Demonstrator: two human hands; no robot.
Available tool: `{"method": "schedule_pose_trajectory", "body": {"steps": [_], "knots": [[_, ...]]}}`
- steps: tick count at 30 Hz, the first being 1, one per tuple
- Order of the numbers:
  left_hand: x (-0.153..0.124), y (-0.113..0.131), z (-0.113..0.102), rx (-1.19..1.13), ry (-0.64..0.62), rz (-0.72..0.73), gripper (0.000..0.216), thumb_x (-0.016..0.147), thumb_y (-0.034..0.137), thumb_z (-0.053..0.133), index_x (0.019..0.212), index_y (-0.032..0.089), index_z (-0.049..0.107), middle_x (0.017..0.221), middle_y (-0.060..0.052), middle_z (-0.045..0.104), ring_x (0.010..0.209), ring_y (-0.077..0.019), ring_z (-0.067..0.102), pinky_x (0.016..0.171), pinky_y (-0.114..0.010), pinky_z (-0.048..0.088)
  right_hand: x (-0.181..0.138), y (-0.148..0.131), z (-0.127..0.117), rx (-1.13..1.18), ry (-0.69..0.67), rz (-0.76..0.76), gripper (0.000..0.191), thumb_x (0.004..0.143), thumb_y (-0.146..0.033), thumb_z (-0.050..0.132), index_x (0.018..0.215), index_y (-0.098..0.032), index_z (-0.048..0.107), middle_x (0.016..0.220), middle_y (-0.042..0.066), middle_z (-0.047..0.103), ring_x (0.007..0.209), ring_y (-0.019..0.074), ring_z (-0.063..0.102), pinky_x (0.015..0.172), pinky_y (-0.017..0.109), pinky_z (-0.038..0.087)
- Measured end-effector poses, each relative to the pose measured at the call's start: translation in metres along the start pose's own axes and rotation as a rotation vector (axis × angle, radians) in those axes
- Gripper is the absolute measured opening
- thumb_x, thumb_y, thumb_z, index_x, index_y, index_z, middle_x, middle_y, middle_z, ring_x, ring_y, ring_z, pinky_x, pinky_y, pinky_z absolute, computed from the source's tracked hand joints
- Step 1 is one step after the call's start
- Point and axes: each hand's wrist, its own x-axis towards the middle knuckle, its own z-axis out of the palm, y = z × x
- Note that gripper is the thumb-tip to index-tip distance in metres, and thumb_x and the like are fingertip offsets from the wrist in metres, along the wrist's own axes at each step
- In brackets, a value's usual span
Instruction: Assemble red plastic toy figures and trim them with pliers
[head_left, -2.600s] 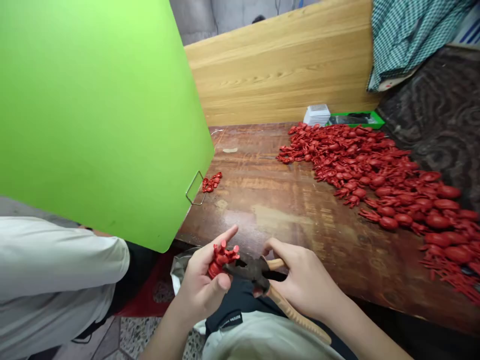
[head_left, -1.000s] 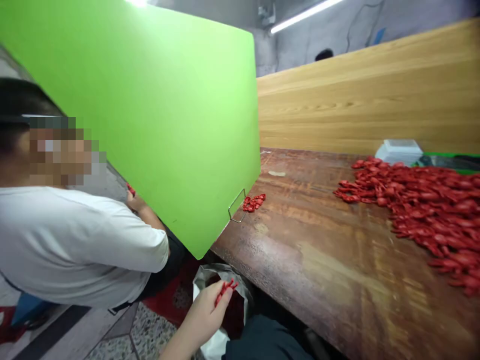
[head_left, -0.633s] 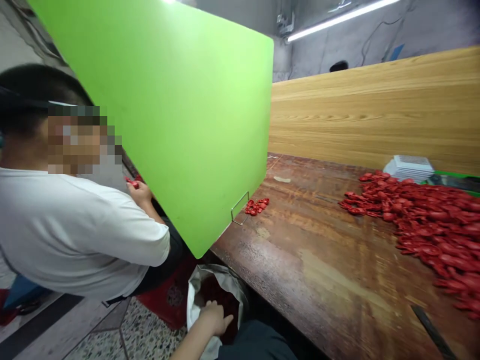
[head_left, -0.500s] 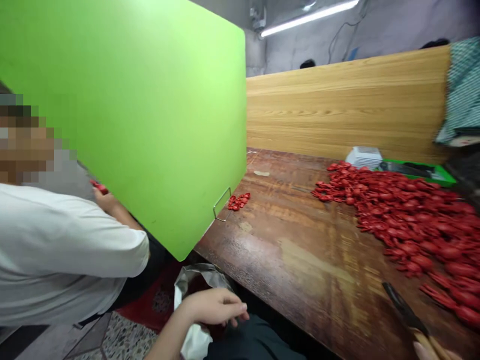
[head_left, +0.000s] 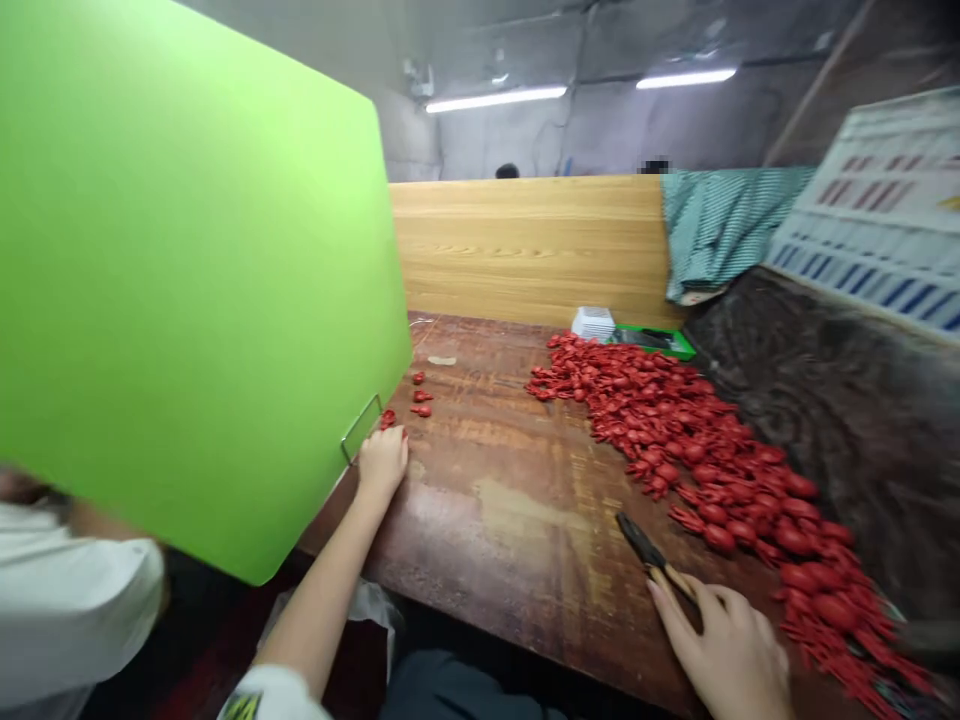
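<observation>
My left hand (head_left: pixel 383 462) reaches to the left side of the brown table (head_left: pixel 525 500), beside the metal handle of the upright green board. Its fingers are curled, mostly hidden behind the hand, with a bit of red showing at the fingertips. Just beyond it lie several small red plastic pieces (head_left: pixel 422 396) with round bodies and thin prongs. On the right, my right hand (head_left: pixel 724 640) is wrapped round the tan handles of a pair of pliers (head_left: pixel 643 545), whose dark jaws point away over the table. A large pile of the same red pieces (head_left: pixel 667 430) spreads behind the pliers.
The large green board (head_left: pixel 217 270) stands along the table's left side. At the back are a wooden panel (head_left: pixel 525 240), a white stack (head_left: pixel 593 324) and a green tray (head_left: pixel 681 346). Dark cloth (head_left: pixel 802 380) borders the pile. A co-worker's white sleeve (head_left: pixel 75 600) shows at lower left.
My left hand has risen from my lap to the red pieces by the board's handle. Those pieces, bunched together before, now lie apart. The view has swung right, bringing my right hand fully into sight.
</observation>
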Motion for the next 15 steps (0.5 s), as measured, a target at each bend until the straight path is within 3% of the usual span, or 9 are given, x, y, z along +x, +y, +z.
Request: {"method": "schedule_pose_trajectory", "body": {"steps": [4, 6, 8, 10, 12, 15], "knots": [[-0.052, -0.003, 0.017, -0.335, 0.002, 0.034, 0.044, 0.099, 0.057, 0.063, 0.119, 0.018, 0.07, 0.123, -0.015, 0.076, 0.116, -0.0311, 0.073, 0.107, -0.051, 0.058, 0.043, -0.025, -0.008, -0.056, -0.059, 0.006, 0.047, 0.107, -0.047, 0.049, 0.118, -0.012, 0.078, 0.113, 0.022, 0.073, 0.106, 0.0427, 0.069, 0.078, 0.051, 0.055], [-0.076, -0.002, 0.034, -0.523, -0.036, -0.006, 0.056, 0.097, 0.066, 0.051, 0.123, 0.018, 0.064, 0.109, -0.014, 0.077, 0.098, -0.0293, 0.077, 0.093, -0.048, 0.064, 0.086, -0.046, -0.009, -0.043, -0.063, 0.011, 0.045, 0.108, -0.043, 0.051, 0.123, -0.009, 0.075, 0.118, 0.023, 0.073, 0.115, 0.0421, 0.067, 0.088, 0.052, 0.055], [-0.093, 0.001, 0.053, -0.679, -0.094, -0.075, 0.058, 0.095, 0.067, 0.044, 0.124, 0.018, 0.059, 0.093, -0.008, 0.074, 0.079, -0.0257, 0.077, 0.074, -0.043, 0.065, 0.145, -0.075, -0.004, -0.021, -0.065, -0.049, 0.043, 0.111, -0.042, 0.049, 0.127, -0.01, 0.073, 0.121, 0.021, 0.073, 0.117, 0.0356, 0.066, 0.099, 0.048, 0.054], [-0.099, 0.003, 0.067, -0.795, -0.144, -0.146, 0.057, 0.091, 0.068, 0.047, 0.12, 0.019, 0.057, 0.076, -0.001, 0.067, 0.06, -0.0213, 0.07, 0.057, -0.035, 0.059, 0.207, -0.109, 0.006, 0.009, -0.087, -0.135, 0.037, 0.112, -0.039, 0.053, 0.131, -0.012, 0.071, 0.127, 0.018, 0.072, 0.12, 0.0291, 0.066, 0.106, 0.042, 0.052], [-0.099, 0.002, 0.075, -0.883, -0.174, -0.204, 0.057, 0.086, 0.069, 0.054, 0.114, 0.019, 0.059, 0.065, 0.004, 0.058, 0.047, -0.016, 0.057, 0.047, -0.028, 0.047, 0.257, -0.144, 0.014, 0.022, -0.116, -0.182, 0.035, 0.107, -0.041, 0.066, 0.131, -0.016, 0.068, 0.133, 0.012, 0.07, 0.121, 0.0278, 0.068, 0.105, 0.049, 0.056], [-0.098, -0.002, 0.073, -0.992, -0.164, -0.274, 0.057, 0.08, 0.07, 0.061, 0.106, 0.019, 0.062, 0.059, 0.008, 0.046, 0.044, -0.0105, 0.042, 0.045, -0.021, 0.028, 0.288, -0.188, 0.014, 0.054, -0.157, -0.227, 0.035, 0.104, -0.039, 0.072, 0.131, -0.017, 0.068, 0.136, 0.011, 0.069, 0.119, 0.0275, 0.07, 0.102, 0.051, 0.061]]}}
